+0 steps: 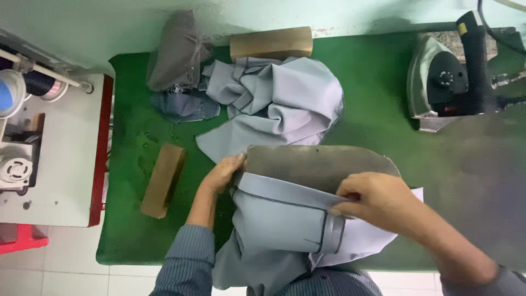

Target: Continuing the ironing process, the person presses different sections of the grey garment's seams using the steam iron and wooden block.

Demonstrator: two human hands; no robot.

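A light grey-blue garment piece (279,219) with dark stitched seams lies over a brown-grey padded pressing board (318,161) on the green table (372,82). My left hand (222,172) grips the garment's left edge where it meets the board. My right hand (378,200) pinches the folded seam at the garment's right side, above a white piece of fabric (361,241).
A crumpled pile of grey-blue fabric (279,101) sits behind the board, with a darker grey piece (178,52) at the back left. Two wooden blocks (163,180) (271,43) lie on the table. An iron (441,82) rests at the right. A sewing machine (33,137) stands at the left.
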